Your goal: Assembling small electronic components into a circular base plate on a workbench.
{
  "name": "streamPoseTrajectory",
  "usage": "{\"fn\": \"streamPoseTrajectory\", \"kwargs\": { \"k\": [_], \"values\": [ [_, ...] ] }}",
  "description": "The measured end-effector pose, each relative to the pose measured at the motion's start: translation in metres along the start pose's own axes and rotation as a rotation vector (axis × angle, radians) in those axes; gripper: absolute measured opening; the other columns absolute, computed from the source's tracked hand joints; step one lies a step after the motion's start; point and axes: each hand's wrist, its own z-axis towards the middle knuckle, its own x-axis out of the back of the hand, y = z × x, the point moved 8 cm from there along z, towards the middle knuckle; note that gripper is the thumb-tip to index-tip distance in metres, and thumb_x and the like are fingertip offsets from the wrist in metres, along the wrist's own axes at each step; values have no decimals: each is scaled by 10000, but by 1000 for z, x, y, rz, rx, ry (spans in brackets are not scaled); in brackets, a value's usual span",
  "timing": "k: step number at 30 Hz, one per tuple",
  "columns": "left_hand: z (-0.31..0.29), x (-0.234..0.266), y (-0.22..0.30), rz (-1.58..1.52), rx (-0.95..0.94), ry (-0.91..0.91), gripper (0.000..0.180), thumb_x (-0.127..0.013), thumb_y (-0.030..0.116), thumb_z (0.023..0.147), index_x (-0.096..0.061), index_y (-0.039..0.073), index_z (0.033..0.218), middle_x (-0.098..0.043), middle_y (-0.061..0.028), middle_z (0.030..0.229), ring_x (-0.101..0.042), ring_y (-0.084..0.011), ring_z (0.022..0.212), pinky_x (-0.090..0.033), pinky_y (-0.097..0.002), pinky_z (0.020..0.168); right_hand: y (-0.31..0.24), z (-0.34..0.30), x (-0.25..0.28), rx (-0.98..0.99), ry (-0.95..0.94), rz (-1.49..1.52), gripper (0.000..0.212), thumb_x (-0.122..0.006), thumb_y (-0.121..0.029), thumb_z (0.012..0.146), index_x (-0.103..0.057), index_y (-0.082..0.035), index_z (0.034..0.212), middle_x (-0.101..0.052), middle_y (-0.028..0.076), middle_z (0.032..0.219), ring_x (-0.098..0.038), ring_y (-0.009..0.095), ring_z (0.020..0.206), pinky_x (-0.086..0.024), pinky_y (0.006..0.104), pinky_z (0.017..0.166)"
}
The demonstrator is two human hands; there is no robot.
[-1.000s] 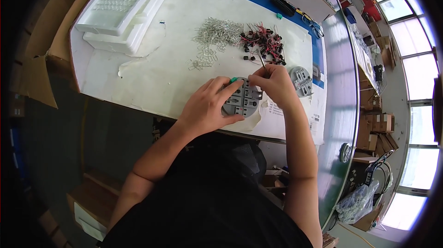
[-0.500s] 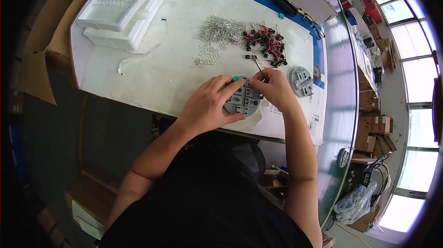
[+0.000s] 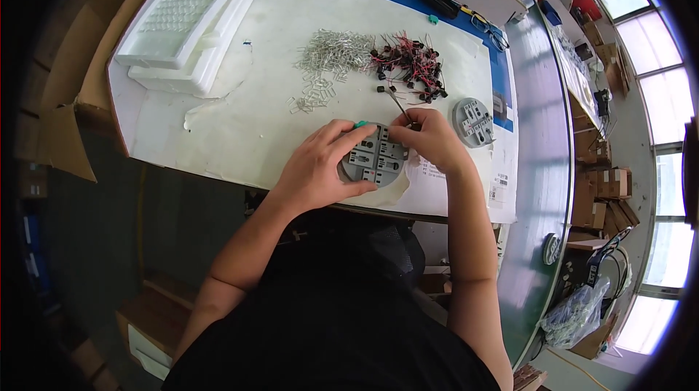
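Here, the left hand (image 3: 317,169) clasps a grey slotted disc (image 3: 373,159) while the right hand (image 3: 431,137) pinches a slim metal tool (image 3: 398,105).
The disc is between the hands, over the near edge of the tabletop (image 3: 240,136), left thumb at its near rim and fingers across the far side; whether the right hand touches it, I cannot tell. It looks like moulded plastic, so probably light and stiff, best held by its rim. Beyond the hands lie wire clips (image 3: 336,52) and black wired components (image 3: 411,68); a second grey disc (image 3: 473,122) sits right of the right hand.
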Motion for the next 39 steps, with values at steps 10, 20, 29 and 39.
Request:
{"fn": "streamPoseTrajectory", "kwargs": {
  "k": [10, 20, 29, 39],
  "values": [
    [19, 6, -12, -133, 37, 133, 338, -838, 139, 903, -759, 80, 1226, -691, -100, 1111, -685, -271, 1010, -567, -366, 810, 15, -5, 7, -69, -17, 209, 225, -806, -233, 938, -770, -15, 979, -702, -3, 800, -572, 51, 651, -434, 237, 572],
    [23, -6, -11, -111, 98, 101, 318, -811, 95, 916, -749, 78, 1228, -697, -93, 1080, -691, -262, 870, -561, -356, 755, 14, 1, 1, -21, 125, 95, 353, -790, -347, 948, -768, 1, 895, -702, 17, 774, -581, 86, 646, -463, 275, 584],
    [49, -4, 17, -11, -4, 29, 227, -742, 97, 970, -706, 32, 1185, -714, -130, 1011, -708, -325, 854, -569, -409, 744, 22, -1, 7, -14, 35, 335, 338, -736, -358, 1034, -754, -24, 986, -647, -29, 753, -496, 31, 588, -371, 232, 502],
    [60, -34, 34, 365, -146, -135, 225, -765, 162, 935, -720, 47, 1123, -702, -122, 932, -703, -313, 894, -563, -443, 785, 22, -2, 14, 52, 146, 289, 286, -753, -312, 1009, -755, -26, 1007, -661, -15, 745, -547, 58, 618, -421, 254, 545]
  ]
}}
